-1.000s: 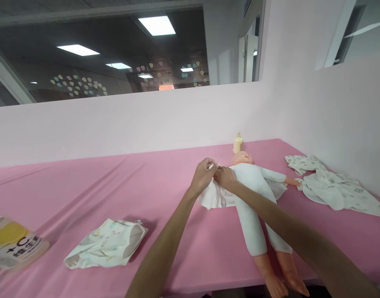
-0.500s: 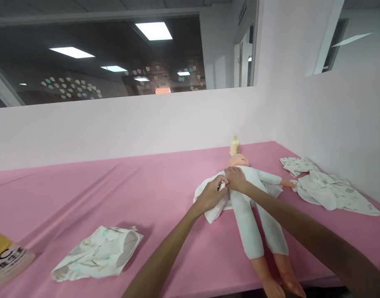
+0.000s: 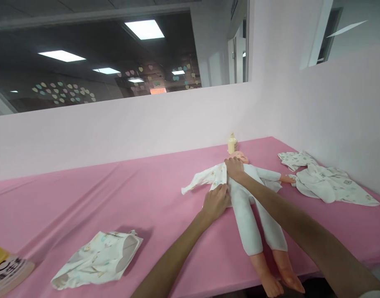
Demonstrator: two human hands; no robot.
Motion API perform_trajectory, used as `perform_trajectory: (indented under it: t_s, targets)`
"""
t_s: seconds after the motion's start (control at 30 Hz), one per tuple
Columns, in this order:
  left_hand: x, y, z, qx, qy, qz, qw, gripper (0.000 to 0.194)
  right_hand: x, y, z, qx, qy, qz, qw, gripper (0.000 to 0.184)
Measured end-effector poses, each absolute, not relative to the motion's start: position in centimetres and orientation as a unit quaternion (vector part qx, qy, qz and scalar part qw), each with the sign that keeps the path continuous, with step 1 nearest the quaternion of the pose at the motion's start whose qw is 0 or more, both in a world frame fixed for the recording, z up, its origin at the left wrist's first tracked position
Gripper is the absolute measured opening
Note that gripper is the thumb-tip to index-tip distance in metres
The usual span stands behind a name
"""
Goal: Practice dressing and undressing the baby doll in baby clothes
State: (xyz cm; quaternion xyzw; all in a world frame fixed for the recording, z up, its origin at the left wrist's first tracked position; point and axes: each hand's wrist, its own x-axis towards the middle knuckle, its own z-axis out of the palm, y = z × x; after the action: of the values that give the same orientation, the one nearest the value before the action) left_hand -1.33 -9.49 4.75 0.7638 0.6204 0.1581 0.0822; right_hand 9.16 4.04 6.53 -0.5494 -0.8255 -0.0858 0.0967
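Note:
A baby doll with a white cloth body lies on its back on the pink-covered table, its head away from me. Over its left-hand side in the picture is a white printed baby shirt, one long sleeve stretched out to the left. My left hand is closed on the shirt's front edge beside the doll's torso. Higher up, my right hand grips the same edge near the doll's neck, fingers curled over it. Part of the shirt lies hidden under the doll.
Folded printed baby pants lie at the front left. A bottle with a yellow band is cut off by the left edge. A pump bottle stands behind the doll's head. Crumpled printed clothes lie by the right wall.
The shirt front has been drawn over the doll's side, so its printed outside and sleeve now show. My left hand has moved slightly down and right; my right hand stays near the neck.

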Motion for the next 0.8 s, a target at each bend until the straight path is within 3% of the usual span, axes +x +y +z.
perform_trajectory:
  t_s: [0.4, 0.5, 0.6, 0.7, 0.8]
  targets:
    - [-1.6, -8.9, 2.8, 0.775, 0.623, 0.078, 0.071, 0.017, 9.9, 2.0, 6.1, -0.525, -0.842, -0.049, 0.118, 0.032]
    - [-1.9, -9.2, 3.7, 0.768, 0.633, 0.069, 0.066, 0.019, 13.2, 0.2, 5.2, -0.513, -0.84, -0.026, 0.177, 0.033]
    - [-2.1, -9.2, 5.4, 0.736, 0.659, 0.154, 0.003, 0.023, 19.6, -1.3, 3.5, -0.551, -0.786, 0.022, 0.279, 0.03]
    - [-1.0, -7.5, 7.0, 0.726, 0.637, 0.252, -0.069, 0.028, 26.5, -1.9, 1.2, -0.671, -0.7, 0.046, 0.239, 0.032]
    - [2.6, -3.8, 7.7, 0.801, 0.551, 0.226, -0.069, 0.027, 30.3, -1.9, -1.1, -0.704, -0.682, 0.056, 0.19, 0.034]
